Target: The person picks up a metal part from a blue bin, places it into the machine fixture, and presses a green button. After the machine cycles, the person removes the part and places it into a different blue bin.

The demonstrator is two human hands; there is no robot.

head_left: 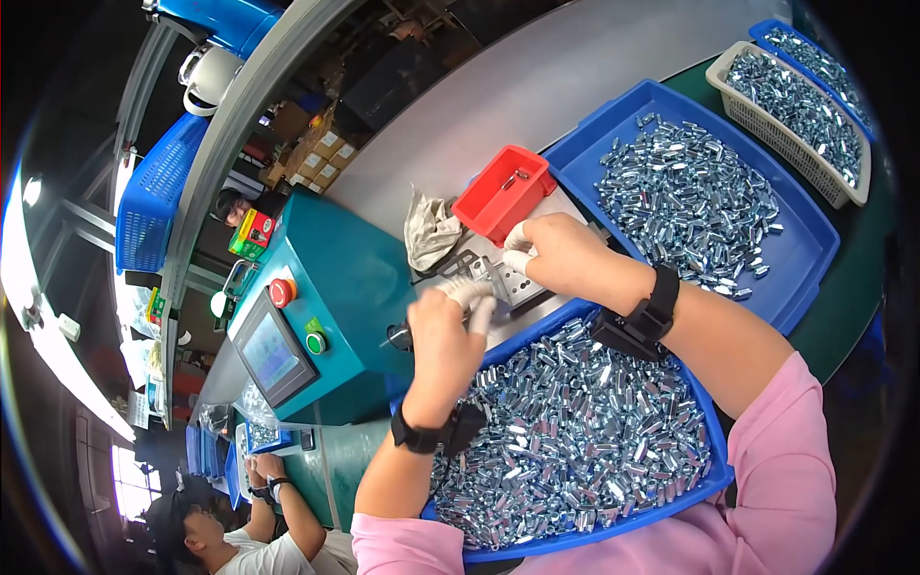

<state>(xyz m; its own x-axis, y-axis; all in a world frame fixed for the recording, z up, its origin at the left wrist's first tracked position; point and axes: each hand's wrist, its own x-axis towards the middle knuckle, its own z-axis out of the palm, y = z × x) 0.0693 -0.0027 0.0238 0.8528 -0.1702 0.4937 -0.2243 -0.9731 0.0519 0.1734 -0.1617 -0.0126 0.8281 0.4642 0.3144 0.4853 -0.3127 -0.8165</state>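
Observation:
My left hand (448, 321) and my right hand (558, 257) meet over a small metal fixture (503, 284) with holes in it. White coverings wrap the fingertips of both hands. The left fingers curl together at the fixture's left side; whatever they hold is hidden. On the other side, my right thumb and fingers are pinched, with anything between them too small to make out. Just beyond the right hand stands a red bin (501, 195) with a few small parts inside. Below my forearms lies a blue tray (721, 476) heaped with shiny hexagonal metal pieces (585, 431).
A teal machine (359, 278) with a screen, red button and green button stands left. A crumpled cloth (429, 230) lies behind the fixture. Another blue tray (805, 251) of metal pieces is at right, near a beige basket (781, 144). A co-worker (225, 537) sits lower left.

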